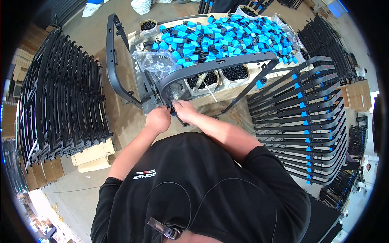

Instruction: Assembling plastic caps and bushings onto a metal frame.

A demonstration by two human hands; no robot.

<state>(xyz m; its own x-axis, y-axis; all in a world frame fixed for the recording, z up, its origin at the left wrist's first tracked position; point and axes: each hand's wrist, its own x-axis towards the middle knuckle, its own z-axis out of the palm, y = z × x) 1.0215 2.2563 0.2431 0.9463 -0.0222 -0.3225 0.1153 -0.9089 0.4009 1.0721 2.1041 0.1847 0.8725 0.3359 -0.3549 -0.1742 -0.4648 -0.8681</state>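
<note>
A curved black frame [219, 62] stretches across the front of the table, and one end of it comes down to my hands. My left hand [159, 119] is closed at that end, its fingertips against a small dark part; what they pinch is hidden. Just right of it, my right hand [184, 111] has its fingers closed round the frame's end. A bit of blue shows low between the two hands. A dark metal fixture [152, 90] on the table edge lies directly beyond my left hand.
Blue-and-black plastic pieces [227, 36] are heaped on the table. Bags of black fasteners [236, 73] stand in front, near clear plastic wrap [156, 62]. Another curved frame [111, 60] rises at the left. Stacked frames flank me: black ones [60, 97] left, blue-tabbed ones [304, 121] right.
</note>
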